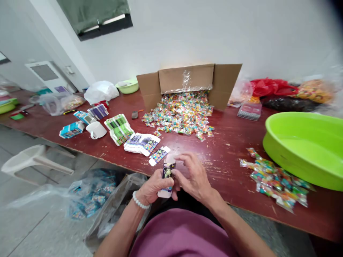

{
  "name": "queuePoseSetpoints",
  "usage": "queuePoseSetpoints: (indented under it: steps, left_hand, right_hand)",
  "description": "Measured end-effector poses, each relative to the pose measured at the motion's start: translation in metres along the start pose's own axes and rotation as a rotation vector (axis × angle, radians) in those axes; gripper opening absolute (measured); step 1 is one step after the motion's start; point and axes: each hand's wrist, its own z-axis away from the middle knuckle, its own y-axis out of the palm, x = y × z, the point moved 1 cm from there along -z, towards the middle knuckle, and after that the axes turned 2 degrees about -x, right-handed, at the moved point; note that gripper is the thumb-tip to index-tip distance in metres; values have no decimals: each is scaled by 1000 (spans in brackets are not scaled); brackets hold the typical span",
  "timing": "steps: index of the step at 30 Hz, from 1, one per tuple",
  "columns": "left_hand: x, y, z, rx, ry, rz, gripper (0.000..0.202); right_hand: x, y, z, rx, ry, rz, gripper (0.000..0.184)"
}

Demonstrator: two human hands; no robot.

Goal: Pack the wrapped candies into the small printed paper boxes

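Both my hands are on a small printed carton at the table's front edge, its end flaps sticking out at top and bottom. My left hand is closed round its lower left side. At the upper right, my right hand grips it with thumb and bent fingers. Just beyond lies a flat carton of similar print. A stack of flat purple-and-white cartons sits behind that, beside green flat cartons. Wrapped candies spill from a cardboard box at the back.
A big green basin stands at the right, with a smaller candy pile before it. A white mug and blue cartons are on the left. Below the table edge are a plastic bag of blue packets and a white stool.
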Motion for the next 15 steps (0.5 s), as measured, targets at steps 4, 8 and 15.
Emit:
queuePoseSetpoints:
  steps: [4,8,15]
  left_hand:
    - [-9,10,8,15,5,-196,38]
    - [-10,24,12,-50,9,-247,36]
    - [-2,37,6,-193,175,-325,34]
  right_hand:
    - [11,-23,1,247,-66,-1,15]
    - [14,-30,5,227,-19,-86,11]
    - [9,-6,16,-24,501,-673,54]
